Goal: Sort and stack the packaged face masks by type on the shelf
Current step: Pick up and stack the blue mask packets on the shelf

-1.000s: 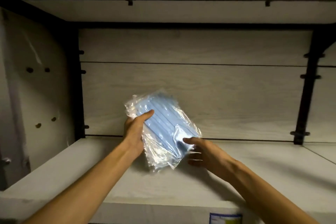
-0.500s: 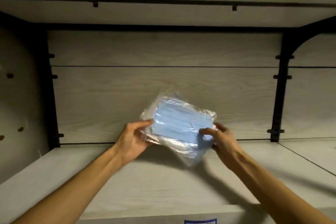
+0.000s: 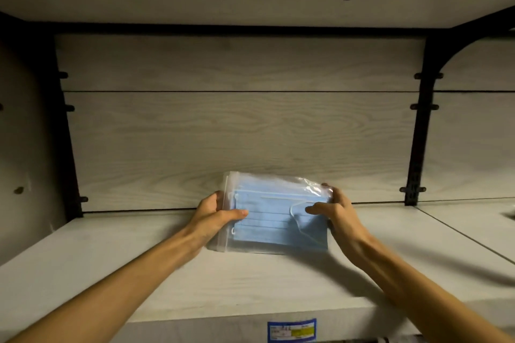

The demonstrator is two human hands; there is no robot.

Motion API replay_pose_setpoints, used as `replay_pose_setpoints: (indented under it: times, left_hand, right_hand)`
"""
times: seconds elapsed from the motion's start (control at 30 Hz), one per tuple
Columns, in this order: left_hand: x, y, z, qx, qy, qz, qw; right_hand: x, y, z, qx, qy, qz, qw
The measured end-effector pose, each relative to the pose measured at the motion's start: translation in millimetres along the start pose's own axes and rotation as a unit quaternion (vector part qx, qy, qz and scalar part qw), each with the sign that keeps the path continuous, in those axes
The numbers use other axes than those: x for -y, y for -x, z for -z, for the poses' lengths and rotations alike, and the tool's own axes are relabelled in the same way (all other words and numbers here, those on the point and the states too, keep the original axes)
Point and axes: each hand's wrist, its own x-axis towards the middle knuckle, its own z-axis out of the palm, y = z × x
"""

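In the head view, a clear bag of blue face masks (image 3: 274, 220) sits near the far wall on the pale shelf (image 3: 139, 259), seemingly resting on it. The left hand (image 3: 213, 216) grasps its left end, thumb on top. The right hand (image 3: 334, 210) grasps its right end, and a label (image 3: 291, 330) marks the shelf's near edge.

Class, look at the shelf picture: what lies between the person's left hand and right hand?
In the head view, the clear pack of blue face masks lies between the left hand and right hand, gripped at both ends.
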Motion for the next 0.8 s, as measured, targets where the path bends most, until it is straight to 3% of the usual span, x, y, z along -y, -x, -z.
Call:
replay_pose_setpoints:
  times: [0.23,0.43,0.57,0.67,0.8]
  left_hand:
    - [4.4,20.2,-8.1,-0.002,0.049,-0.026,0.998]
    - [2.3,18.9,-12.6,-0.043,0.029,-0.062,0.997]
    - [-7.4,6.5,-12.6,-0.112,0.040,-0.102,0.988]
    - [-7.0,6.1,-12.8,-0.103,0.053,-0.105,0.988]
    - [14.2,17.1,-14.1,-0.073,0.027,-0.049,0.996]
  right_hand:
    - [-0.5,16.6,3.2,-0.026,0.014,0.098,0.995]
    - [-3.0,21.5,0.9,0.009,0.032,0.006,0.999]
    - [16.0,17.3,-7.6,0.014,0.053,0.083,0.995]
    - [30.1,16.1,-10.4,-0.008,0.064,0.138,0.988]
    - [10.2,29.6,-2.5,0.040,0.043,0.051,0.997]
